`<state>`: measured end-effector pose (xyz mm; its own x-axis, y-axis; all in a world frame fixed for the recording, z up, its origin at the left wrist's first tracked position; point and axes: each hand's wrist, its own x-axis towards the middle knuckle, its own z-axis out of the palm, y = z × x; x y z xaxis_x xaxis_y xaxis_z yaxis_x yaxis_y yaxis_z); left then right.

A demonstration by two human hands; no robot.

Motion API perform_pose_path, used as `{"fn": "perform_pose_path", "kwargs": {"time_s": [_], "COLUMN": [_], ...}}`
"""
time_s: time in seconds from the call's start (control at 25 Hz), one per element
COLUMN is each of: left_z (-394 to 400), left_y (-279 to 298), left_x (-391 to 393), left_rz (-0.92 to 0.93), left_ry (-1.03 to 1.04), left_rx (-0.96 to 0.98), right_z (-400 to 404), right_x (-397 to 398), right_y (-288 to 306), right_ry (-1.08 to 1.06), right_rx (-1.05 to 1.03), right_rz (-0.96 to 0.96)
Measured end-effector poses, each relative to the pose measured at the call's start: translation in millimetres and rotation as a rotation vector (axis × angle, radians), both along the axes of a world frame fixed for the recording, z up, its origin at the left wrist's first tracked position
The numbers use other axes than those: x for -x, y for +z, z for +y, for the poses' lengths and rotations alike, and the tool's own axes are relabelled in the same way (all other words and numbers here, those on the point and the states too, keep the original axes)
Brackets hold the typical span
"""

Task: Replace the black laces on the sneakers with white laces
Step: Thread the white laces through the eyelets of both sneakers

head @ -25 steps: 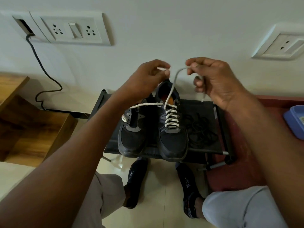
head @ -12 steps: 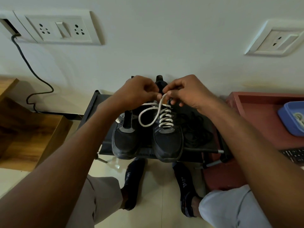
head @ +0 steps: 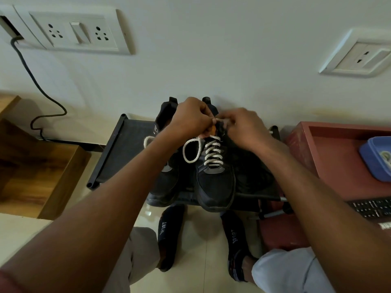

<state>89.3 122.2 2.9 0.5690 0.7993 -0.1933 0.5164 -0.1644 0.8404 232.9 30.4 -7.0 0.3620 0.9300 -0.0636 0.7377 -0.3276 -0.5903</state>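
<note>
Both my hands are up at the collar of the right-side black mesh sneaker, which sits at the front edge of the low black fabric rack. My left hand and right hand each pinch an end of the white woven lace. A loop hangs toward the other black sneaker just beside it, and the pulled black laces lie near the rack's right edge.

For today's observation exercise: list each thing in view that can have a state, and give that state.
Right sneaker: laced in white, being tied.
White lace: loop hanging loose.
Left sneaker: lacing mostly hidden.
Left hand: pinching the lace.
Right hand: pinching the lace.
Wall switch: position unclear.
</note>
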Motion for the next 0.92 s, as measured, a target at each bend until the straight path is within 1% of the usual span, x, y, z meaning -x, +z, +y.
{"fn": "perform_pose_path", "kwargs": {"time_s": [0.04, 0.12, 0.24, 0.36, 0.52, 0.6, 0.72, 0.8, 0.92], "left_z": [-0.7, -1.9, -0.9, 0.0, 2.6, 4.0, 6.7, 5.8, 1.7], "left_y": [-1.2, -3.9, -6.1, -7.7, -8.5, -9.8, -14.4, -15.8, -19.0], "left_x": [-0.6, -0.6, 1.0, 1.5, 2.5, 2.6, 2.9, 2.8, -0.4], "left_rz": [0.039, 0.105, 0.203, 0.257, 0.310, 0.278, 0.173, 0.149, 0.134], "left_ry": [-0.012, -0.024, -0.038, -0.073, -0.102, -0.043, 0.082, 0.101, 0.105], "left_rx": [-0.056, -0.155, -0.275, -0.299, -0.332, -0.322, -0.203, -0.127, -0.094], "right_z": [-0.6, -0.1, 0.7, -1.8, -1.9, -1.2, 0.3, 0.2, -0.3], "right_x": [1.9, 0.9, -5.6, -8.7, -1.7, 1.0, 1.1, 0.6, -0.3], "right_y": [-3.0, -7.7, -8.9, -7.4, -7.2, -7.3, -5.4, -3.4, -3.6], "right_ry": [0.039, 0.059, 0.011, -0.067, -0.119, -0.125, -0.108, -0.084, -0.080], "right_rx": [0.073, 0.147, 0.128, 0.083, 0.093, 0.105, 0.107, 0.103, 0.089], "right_rz": [-0.020, 0.023, 0.089, 0.249, 0.387, 0.422, 0.405, 0.367, 0.329]}}
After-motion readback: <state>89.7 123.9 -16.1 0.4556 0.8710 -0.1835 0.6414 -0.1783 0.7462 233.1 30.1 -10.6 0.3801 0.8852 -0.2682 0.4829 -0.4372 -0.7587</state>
